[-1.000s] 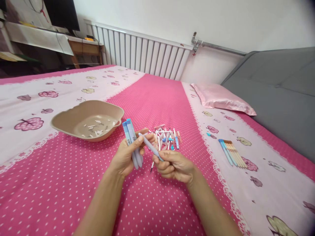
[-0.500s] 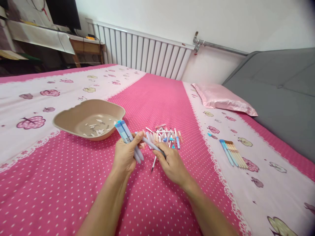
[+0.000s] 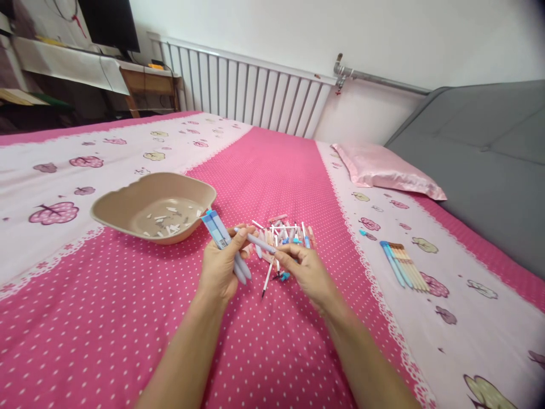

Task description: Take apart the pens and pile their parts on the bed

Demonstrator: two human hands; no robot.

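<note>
My left hand [image 3: 221, 267] is closed round a small bundle of blue and lilac pens [image 3: 221, 236] whose capped ends stick up to the left. A single lilac pen barrel [image 3: 259, 243] runs from my left thumb across to my right hand [image 3: 309, 271], which pinches its lower end. Just below lie a thin white refill [image 3: 268, 278] and a small blue pen piece [image 3: 284, 276] on the pink dotted bedspread. A heap of loose pen parts [image 3: 286, 232] lies just beyond both hands.
A beige bowl [image 3: 123, 203] holding small white bits stands to the left. A row of blue and tan pens [image 3: 404, 266] lies to the right. A pink pillow [image 3: 383, 170], grey headboard [image 3: 489, 153] and white radiator [image 3: 247, 91] lie beyond.
My right hand has slid forward along the lilac barrel toward the heap. A small blue piece now lies on the bedspread beside the refill. The left hand's bundle dropped a little.
</note>
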